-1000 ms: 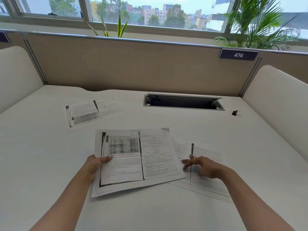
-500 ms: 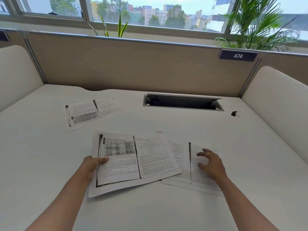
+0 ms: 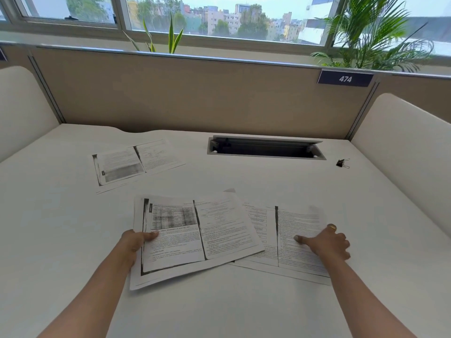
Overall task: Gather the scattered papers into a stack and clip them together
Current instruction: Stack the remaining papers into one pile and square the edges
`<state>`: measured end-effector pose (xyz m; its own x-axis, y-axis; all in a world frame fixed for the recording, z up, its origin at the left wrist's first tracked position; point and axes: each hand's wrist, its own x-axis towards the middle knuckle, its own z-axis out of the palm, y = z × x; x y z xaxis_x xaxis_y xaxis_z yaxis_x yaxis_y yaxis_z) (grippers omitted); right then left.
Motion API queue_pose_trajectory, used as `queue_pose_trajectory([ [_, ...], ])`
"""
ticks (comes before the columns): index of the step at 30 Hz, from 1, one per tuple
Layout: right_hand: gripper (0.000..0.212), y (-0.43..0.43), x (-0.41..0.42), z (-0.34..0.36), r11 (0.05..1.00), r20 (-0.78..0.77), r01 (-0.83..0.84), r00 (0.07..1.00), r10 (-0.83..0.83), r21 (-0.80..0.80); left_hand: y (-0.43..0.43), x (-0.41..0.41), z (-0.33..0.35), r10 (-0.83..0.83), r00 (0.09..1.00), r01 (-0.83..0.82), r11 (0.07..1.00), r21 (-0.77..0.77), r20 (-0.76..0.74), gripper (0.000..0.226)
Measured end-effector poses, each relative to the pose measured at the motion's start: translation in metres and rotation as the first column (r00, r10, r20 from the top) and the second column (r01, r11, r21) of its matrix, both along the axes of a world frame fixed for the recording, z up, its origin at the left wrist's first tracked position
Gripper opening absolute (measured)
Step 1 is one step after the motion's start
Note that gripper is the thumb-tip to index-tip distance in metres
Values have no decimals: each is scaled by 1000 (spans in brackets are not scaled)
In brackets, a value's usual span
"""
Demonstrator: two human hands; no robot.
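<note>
Since half a second earlier our right hand (image 3: 327, 242) had slid from the middle of the second sheet (image 3: 292, 230) over to its right edge, and the front sheet (image 3: 195, 235) had drifted a bit toward our left along with the left hand (image 3: 133, 241). So at this point we had the left hand pinching the front sheet at its left edge, thumb flat on the print and the other fingers tucked underneath, out of view. Our right hand sat on the second sheet with the thumb pointing back toward the left hand and the fingers curled over the paper's right edge, which looked to us like a pinch on that edge; the ring (image 3: 331, 226) was showing on one finger. Between our hands the front sheet overlapped the second sheet's left part, lying on top of it, and both were skewed at different angles, so no neat stack yet. A third sheet (image 3: 136, 163) lay flat on the desk (image 3: 244, 308) well beyond the left hand, apart from the other two. The binder clip (image 3: 341, 163) sat untouched way out past the right hand, just beside the right end of the cable slot (image 3: 266, 148), which was open. Above that, on the partition, we could read a number plate (image 3: 345, 79) saying 474.
</note>
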<state>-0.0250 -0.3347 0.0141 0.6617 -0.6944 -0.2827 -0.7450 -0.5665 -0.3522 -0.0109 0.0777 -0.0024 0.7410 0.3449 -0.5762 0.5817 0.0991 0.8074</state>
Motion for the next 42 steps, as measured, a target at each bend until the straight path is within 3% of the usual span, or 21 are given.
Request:
queue_pose_trajectory([
  [3,99,-2,-1,2,998,-36,60,998,-60,17,5,3,-9,-8,1000,8,1000,-11,-7,71],
  [7,73,-4,-2,2,996,5,76,997,-76,43,-3,-5,9,-6,1000,5,1000,-13,-24,61],
  [10,43,-2,-7,-5,993,221,51,973,-73,103,-5,-6,14,-8,999,7,1000,-20,-40,67],
  [12,34,2,-13,-8,983,399,38,911,-108,179,-6,-7,17,-17,999,16,1000,-25,-50,61],
  [16,32,5,-14,-5,988,535,53,835,-125,148,-9,-9,20,-30,997,27,999,-43,-68,51],
  [22,34,12,-3,15,981,723,58,667,-177,186,-3,-4,8,-74,994,69,995,-66,-76,67],
  [28,32,34,13,47,971,872,-5,441,-211,237,-17,-9,20,-102,994,100,993,-64,-39,46],
  [32,30,47,17,66,977,931,-68,323,-169,202,-23,-14,26,-95,995,94,994,-52,-24,15],
  [34,29,52,20,73,968,941,-107,283,-187,225,-25,-14,26,-103,995,102,994,-45,-7,26],
  [39,28,62,25,80,904,904,-172,252,-345,392,-25,-12,20,-118,993,117,990,-74,-9,34],
  [42,17,69,25,74,806,835,-289,382,-397,516,-22,-9,16,-154,988,151,985,-89,-33,39],
])
